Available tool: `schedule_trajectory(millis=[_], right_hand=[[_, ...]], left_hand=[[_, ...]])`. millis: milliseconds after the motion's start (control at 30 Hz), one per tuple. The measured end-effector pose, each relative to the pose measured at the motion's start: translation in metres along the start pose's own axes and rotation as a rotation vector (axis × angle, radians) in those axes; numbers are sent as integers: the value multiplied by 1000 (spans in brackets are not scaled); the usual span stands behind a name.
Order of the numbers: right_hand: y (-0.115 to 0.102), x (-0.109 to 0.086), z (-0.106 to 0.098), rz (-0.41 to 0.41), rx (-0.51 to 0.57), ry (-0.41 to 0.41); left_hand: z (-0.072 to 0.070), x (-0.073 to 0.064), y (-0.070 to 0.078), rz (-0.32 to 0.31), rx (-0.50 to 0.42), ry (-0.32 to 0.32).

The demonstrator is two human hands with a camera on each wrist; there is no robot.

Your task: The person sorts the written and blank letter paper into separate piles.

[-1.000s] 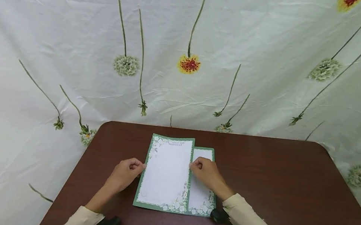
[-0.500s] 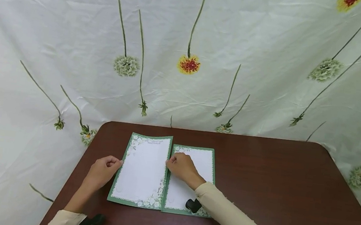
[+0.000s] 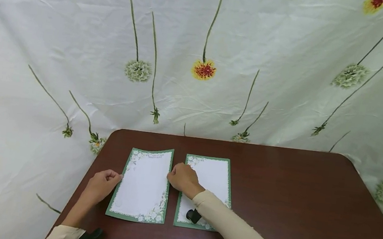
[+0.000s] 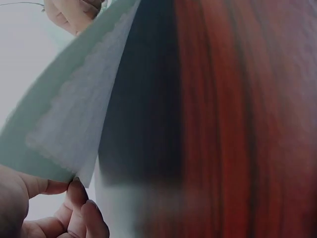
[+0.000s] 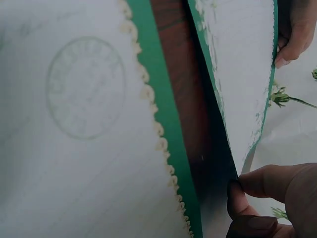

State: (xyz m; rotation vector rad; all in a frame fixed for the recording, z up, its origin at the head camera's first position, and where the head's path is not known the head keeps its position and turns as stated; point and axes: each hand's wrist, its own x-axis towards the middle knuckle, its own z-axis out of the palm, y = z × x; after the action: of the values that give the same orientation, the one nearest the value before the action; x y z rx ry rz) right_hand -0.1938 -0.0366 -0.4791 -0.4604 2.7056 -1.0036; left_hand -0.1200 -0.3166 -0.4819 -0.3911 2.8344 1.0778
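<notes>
A white sheet of paper [image 3: 142, 185] with a green border and printed flowers is held between both hands on the left part of the table. My left hand [image 3: 100, 185] pinches its left edge, thumb against fingertips, as the left wrist view shows with the sheet [image 4: 74, 109] bowed upward. My right hand [image 3: 184, 178] pinches the right edge; in the right wrist view the thumb and finger [image 5: 267, 186] meet at the sheet's edge. A second sheet of the same design [image 3: 207, 169] lies flat to the right, partly covered by my right hand and forearm.
The brown wooden table [image 3: 286, 195] has rounded far corners. A white cloth [image 3: 171, 53] printed with flowers hangs behind it. Dark wrist-worn devices sit at the left wrist [image 3: 91, 238] and right wrist [image 3: 194, 216].
Both hands have carried the held sheet leftward, off the second sheet it overlapped, and lately slightly nearer. A strip of table now shows between the two sheets.
</notes>
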Motion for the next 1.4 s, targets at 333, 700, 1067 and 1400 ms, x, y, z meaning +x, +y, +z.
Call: schedule_trajectory(millis=[333, 700, 1067, 1400], right_hand=[[-1, 3, 6, -43, -179, 31], [-11, -1, 7, -94, -361, 41], [2, -8, -10, -167, -306, 137], [35, -28, -51, -144, -275, 310]], left_hand=[[3, 0, -7, 14, 63, -27], [2, -7, 3, 7, 169, -26], [6, -4, 10, 97, 253, 85], [26, -1, 51, 259, 188, 186]])
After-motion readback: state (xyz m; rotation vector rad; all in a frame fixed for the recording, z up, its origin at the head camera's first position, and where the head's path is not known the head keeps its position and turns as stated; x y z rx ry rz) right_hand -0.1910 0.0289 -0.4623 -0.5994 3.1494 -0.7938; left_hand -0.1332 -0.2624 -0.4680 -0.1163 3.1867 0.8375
